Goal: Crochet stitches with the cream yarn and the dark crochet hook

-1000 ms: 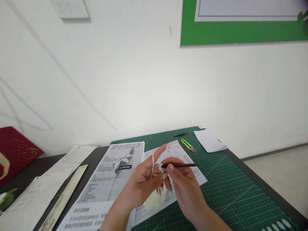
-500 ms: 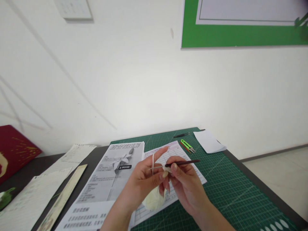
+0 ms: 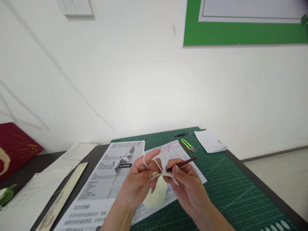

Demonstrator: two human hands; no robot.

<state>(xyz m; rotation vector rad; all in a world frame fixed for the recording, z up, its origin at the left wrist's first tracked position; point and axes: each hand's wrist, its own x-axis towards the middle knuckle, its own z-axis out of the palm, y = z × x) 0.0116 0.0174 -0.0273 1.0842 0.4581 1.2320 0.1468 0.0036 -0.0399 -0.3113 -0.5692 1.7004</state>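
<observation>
My right hand [image 3: 186,179] grips a crochet hook [image 3: 184,162] by its dark brown handle, its thin metal shaft pointing left toward my left hand [image 3: 141,178]. A strand of white yarn [image 3: 157,164] loops around my raised left index finger and runs down to the hook. The left thumb and other fingers are pinched together by the hook's tip. A small pale strip of crochet work [image 3: 169,175] lies at the hook beside my right fingertips, partly covered by them. Below both hands, a cream yarn ball [image 3: 156,194] rests on a printed grid sheet [image 3: 166,155].
A green cutting mat [image 3: 231,189] covers much of the dark table. On it lie green thread snips [image 3: 187,145], black tweezers [image 3: 181,134], white paper [image 3: 209,141] and a printed flower sheet [image 3: 96,186]. Leftward are a ruler [image 3: 64,195] and handwritten pages [image 3: 38,189].
My left hand has shifted slightly left and its index finger is lower. The yarn now slants from it to the hook, whose handle tilts up more, and the ball shows more fully.
</observation>
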